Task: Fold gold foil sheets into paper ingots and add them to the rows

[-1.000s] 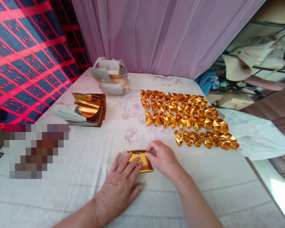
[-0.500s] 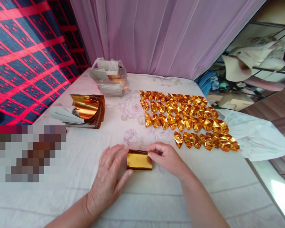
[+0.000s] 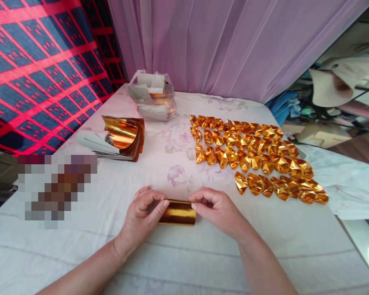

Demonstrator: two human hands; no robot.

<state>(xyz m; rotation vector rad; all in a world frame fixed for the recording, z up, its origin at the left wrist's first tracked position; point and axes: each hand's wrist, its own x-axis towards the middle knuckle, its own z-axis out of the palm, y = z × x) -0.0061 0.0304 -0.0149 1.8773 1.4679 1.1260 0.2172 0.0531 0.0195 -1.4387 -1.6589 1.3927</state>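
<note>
A sheet of shiny gold foil paper (image 3: 178, 215) lies bent over on the table between my hands, its far edge narrow and dark. My left hand (image 3: 144, 213) pinches the far left corner between thumb and fingers. At the far right corner, my right hand (image 3: 217, 209) has its thumb and fingertips closed on the edge. To the right of my hands stand several rows of folded gold foil pieces (image 3: 252, 162), the nearest row shorter on its left side.
A curled stack of gold foil sheets (image 3: 119, 137) rests at the left. Behind it stands a clear plastic bag (image 3: 155, 98) of more sheets. A pixelated patch (image 3: 60, 186) hides something at far left. A pale plastic sheet (image 3: 353, 180) hangs over the right edge.
My left hand, spread beside the foil paper before, has closed its thumb and fingers on the far left corner. The whole view has shifted slightly left.
</note>
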